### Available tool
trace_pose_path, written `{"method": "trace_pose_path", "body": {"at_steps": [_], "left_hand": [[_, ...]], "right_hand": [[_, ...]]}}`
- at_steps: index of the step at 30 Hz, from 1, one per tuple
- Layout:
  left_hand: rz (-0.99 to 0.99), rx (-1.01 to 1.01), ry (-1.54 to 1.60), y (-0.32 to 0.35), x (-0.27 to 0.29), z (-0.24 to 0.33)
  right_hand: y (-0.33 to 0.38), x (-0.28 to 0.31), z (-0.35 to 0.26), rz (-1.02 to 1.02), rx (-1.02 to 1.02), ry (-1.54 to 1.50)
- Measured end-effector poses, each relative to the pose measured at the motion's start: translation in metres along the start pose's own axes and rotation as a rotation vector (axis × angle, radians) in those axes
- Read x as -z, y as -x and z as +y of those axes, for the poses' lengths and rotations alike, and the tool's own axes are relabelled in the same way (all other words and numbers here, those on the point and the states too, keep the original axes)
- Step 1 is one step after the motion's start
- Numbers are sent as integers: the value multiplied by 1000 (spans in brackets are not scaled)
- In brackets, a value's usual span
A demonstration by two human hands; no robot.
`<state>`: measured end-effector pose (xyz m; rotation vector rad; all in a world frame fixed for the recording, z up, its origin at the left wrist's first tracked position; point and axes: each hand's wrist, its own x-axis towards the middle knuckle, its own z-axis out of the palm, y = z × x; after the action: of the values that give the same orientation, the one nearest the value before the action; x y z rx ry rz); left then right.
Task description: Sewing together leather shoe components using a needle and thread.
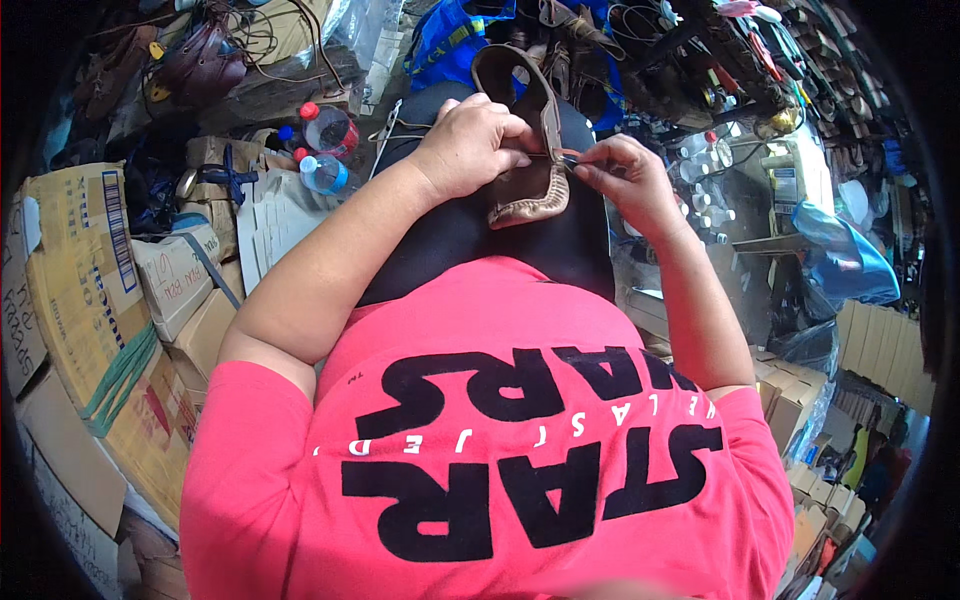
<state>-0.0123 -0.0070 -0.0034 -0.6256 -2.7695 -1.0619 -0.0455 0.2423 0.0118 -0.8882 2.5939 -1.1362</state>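
Note:
A brown leather shoe upper [527,195] with a long strap loop rests on my lap, over black trousers [470,240]. My left hand [470,140] grips the leather near its strap, fingers curled over it. My right hand [620,170] pinches a small thin tool, perhaps a needle [566,158], at the strap's edge. Both hands meet at the seam of the piece. My pink shirt fills the lower part of the view.
Cardboard boxes [100,290] stack up on my left, with plastic bottles [322,172] beside them. A blue bag [450,40] and a rack of shoes and straps [760,60] lie ahead. More boxes [790,400] and a blue plastic bag [840,250] are on my right.

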Motion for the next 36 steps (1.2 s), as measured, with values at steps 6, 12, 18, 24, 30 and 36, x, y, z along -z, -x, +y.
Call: {"method": "trace_pose_path", "body": {"at_steps": [6, 12, 18, 24, 30, 36], "left_hand": [[-45, 97, 130, -11, -3, 8], [-116, 139, 318, -17, -7, -1], [-213, 91, 312, -11, -4, 3], [-52, -92, 22, 1, 6, 9], [-90, -28, -108, 19, 24, 15], [-251, 74, -94, 11, 3, 16]], "right_hand": [[-3, -14, 11, -57, -293, -526], [-14, -2, -8, -153, -337, -433], [-21, -8, -24, -183, -327, -294], [-13, -10, -26, -112, -114, -108], [-6, 13, -30, -201, -218, -136], [-19, 2, -62, -330, 185, 629]]}}
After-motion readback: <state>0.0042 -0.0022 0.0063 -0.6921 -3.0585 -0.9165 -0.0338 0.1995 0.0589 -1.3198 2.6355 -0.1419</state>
